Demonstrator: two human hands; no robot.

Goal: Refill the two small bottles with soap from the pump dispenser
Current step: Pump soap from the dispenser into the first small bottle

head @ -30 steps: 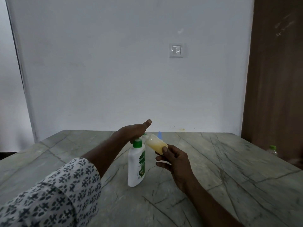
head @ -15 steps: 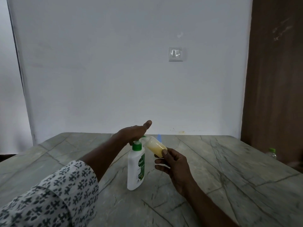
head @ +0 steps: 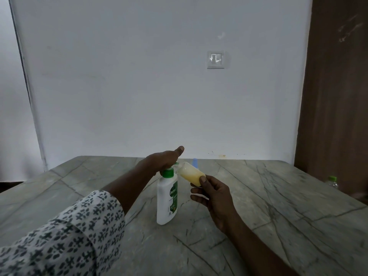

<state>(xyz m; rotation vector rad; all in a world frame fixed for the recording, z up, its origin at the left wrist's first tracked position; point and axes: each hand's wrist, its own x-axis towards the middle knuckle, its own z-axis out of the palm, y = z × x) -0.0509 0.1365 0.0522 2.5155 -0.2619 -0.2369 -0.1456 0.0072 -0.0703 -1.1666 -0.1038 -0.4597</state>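
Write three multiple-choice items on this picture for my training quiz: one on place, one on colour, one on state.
1. Where does the left hand rest?
A. on the pump dispenser top
B. flat on the table
C. on the wall switch

2. What colour is the dispenser's collar?
A. red
B. green
C. black

3. How does the right hand hold the small bottle?
A. upright and capped
B. upside down
C. tilted, mouth toward the pump

Answers:
1 A: it lies over the pump head.
2 B: a green collar tops the white body.
3 C: it leans toward the nozzle.
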